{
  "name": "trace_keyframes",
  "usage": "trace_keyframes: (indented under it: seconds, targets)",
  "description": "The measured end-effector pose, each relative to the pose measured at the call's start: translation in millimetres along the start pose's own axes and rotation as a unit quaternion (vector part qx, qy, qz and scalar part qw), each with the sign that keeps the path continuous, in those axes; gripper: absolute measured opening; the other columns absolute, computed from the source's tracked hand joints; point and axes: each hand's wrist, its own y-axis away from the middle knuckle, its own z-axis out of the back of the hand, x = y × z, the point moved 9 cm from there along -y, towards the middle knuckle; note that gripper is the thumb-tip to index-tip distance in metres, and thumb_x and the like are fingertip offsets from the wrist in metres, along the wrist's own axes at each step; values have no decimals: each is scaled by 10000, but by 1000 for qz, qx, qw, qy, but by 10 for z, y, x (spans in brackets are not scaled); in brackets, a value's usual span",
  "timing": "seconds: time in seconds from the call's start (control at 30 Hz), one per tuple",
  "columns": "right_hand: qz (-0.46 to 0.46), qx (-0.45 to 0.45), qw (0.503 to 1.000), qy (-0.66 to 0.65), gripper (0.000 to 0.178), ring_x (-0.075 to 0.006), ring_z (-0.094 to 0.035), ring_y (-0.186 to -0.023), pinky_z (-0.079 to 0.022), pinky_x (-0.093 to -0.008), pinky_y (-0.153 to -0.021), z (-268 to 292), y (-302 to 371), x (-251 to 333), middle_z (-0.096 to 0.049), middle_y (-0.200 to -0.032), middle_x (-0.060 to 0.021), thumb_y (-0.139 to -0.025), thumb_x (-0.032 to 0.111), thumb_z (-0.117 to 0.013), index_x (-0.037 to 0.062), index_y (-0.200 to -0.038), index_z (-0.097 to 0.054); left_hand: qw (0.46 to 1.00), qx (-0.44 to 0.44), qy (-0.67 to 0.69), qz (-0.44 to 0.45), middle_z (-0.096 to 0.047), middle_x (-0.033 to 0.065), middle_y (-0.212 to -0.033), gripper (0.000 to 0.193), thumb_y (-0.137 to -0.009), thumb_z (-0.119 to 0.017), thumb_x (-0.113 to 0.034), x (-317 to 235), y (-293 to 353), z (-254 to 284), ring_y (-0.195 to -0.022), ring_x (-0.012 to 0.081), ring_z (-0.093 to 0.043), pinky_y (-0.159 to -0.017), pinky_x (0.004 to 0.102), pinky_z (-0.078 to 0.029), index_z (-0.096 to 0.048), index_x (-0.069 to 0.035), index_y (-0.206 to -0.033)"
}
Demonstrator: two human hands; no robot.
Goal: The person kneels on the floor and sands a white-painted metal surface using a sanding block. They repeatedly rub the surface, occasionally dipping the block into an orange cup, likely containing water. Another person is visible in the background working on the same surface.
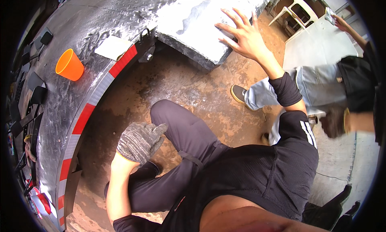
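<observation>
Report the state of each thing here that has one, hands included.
Grey-knit-gloved left hand, fingers bent, palm hidden
Flat dark-edged slab, top smeared silvery white
Bare right hand, fingers spread, contact with slab unclear
Orange round plastic cup, upright, open-topped
Thin pale rectangular cloth or paper, lying flat
White plastic chair, upright

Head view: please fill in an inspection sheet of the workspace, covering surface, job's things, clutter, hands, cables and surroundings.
Surface: dark tread-plate deck, edged with a red-and-silver strip.
Job's things: white-smeared panel behind the right hand; contact unclear.
Clutter: orange cup and pale sheet on the deck.
Hands: left hand gloved, fingers curled, near a knee, any grip hidden; right hand bare, fingers spread.
Cables: thin dark line at lower right, possibly a wire.
Surroundings: stained brown floor, white chair, co-worker at right.
</observation>
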Motion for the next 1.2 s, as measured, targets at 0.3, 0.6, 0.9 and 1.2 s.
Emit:
trace_keyframes:
  seconds: [0.3, 0.6, 0.9, 1.2]
  targets:
    - [-16, -17, 1000, 19, 464, -298, -293, -1469, -158, -740, -1118, -73, -199, -51, -350, -1580, -11, -933, 582, -553, 330, -1315, -627, 999, 27, -8, -18, -661, 137, -852, 365, -869, -609, -212, 4, -5, -4, -801, 325, -638, -733, 452, -485, -641, -114, -1220]
    - [-36, -14, 999, 30, 498, -295, -272, -1482, -91, -727, -1141, -155, -265, -212, -316, -1602, -8, -940, 605, -529, 353, -1365, -586, 999, -8, -15, -42, -676, 125, -900, 340, -885, -578, -191, -30, -62, 101, -821, 314, -652, -719, 451, -496, -632, -108, -1211]
    - [-30, 2, 999, 23, 468, -286, -234, -1498, -71, -689, -1163, -68, -230, -139, -313, -1606, -6, -946, 591, -534, 343, -1334, -619, 999, 12, -19, -26, -665, 107, -851, 302, -866, -633, -230, 10, -84, 77, -789, 311, -645, -712, 437, -497, -667, -125, -1147]
    - [-53, -21, 998, -34, 438, -346, -313, -1439, -206, -730, -1102, -122, -460, -51, -396, -1531, -88, -875, 484, -652, 272, -1259, -659, 996, -16, -57, -59, -654, 115, -803, 266, -864, -649, -272, 6, -144, 183, -761, 310, -642, -692, 442, -493, -678, -131, -1087]
